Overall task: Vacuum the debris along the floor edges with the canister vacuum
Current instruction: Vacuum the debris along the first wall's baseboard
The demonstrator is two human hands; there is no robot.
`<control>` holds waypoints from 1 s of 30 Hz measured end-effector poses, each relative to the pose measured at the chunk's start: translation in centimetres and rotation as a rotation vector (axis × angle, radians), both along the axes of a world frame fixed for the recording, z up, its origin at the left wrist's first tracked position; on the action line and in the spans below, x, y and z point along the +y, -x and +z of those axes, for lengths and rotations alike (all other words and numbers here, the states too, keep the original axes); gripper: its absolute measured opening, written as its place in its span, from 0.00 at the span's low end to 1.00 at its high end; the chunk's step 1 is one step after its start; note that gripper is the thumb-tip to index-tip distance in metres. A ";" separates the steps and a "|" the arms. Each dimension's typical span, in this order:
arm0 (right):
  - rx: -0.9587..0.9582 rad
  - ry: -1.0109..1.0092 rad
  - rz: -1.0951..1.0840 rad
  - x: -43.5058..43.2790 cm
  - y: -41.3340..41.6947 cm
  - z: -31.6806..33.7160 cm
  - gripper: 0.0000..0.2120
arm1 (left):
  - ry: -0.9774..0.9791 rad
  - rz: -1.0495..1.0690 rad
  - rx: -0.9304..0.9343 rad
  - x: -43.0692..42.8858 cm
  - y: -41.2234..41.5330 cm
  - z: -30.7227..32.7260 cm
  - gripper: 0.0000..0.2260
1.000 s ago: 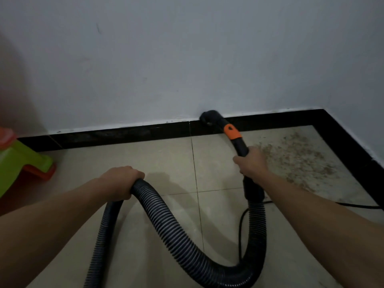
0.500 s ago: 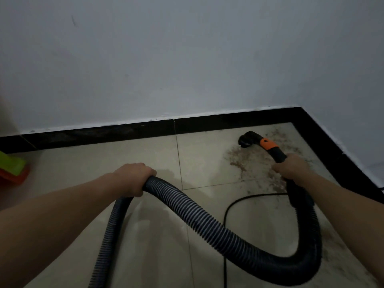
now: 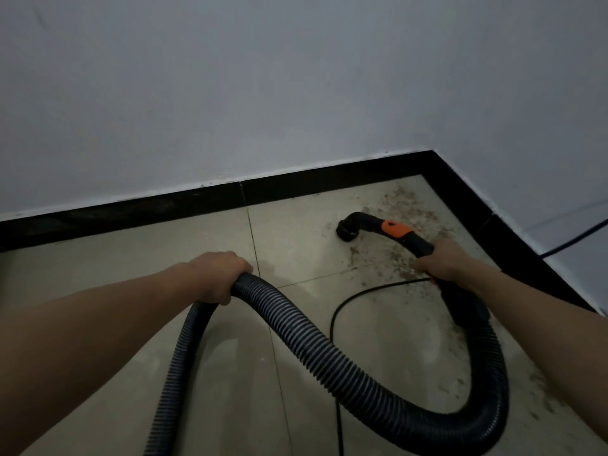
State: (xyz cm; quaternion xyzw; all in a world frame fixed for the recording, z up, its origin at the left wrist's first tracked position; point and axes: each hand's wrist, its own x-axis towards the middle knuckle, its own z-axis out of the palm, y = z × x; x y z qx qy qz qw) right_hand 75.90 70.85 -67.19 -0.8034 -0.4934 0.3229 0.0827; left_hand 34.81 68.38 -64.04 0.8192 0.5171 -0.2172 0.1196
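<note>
A black ribbed vacuum hose (image 3: 316, 353) loops across the beige tiled floor (image 3: 296, 245). My left hand (image 3: 215, 274) grips the hose near the top of its bend. My right hand (image 3: 441, 261) grips the black handle tube just behind its orange band (image 3: 396, 229). The curved nozzle (image 3: 348, 227) points down onto the floor at the left edge of a patch of brown debris (image 3: 404, 209). That debris spreads toward the room corner and along the right baseboard. The canister itself is out of view.
A black baseboard (image 3: 164, 205) runs along the back wall and another (image 3: 513, 232) down the right wall, meeting at a corner. A thin black power cord (image 3: 348, 297) curves over the floor between the hose loop and my right hand.
The nozzle has left the back baseboard and come to the debris patch near the corner. My view has turned right, so the green and orange stool at the left is gone.
</note>
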 end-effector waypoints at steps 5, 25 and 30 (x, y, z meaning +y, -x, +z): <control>-0.011 -0.065 -0.048 1.9 2.9 -1.3 0.13 | -0.026 0.060 -0.003 -0.6 2.6 0.7 0.14; 0.233 -0.118 -0.433 9.4 3.9 -4.9 0.15 | -0.050 0.302 -0.035 0.3 7.6 -0.1 0.13; 0.324 -0.100 -0.494 9.8 6.2 -6.7 0.15 | -0.062 0.348 -0.006 0.2 9.4 -0.8 0.13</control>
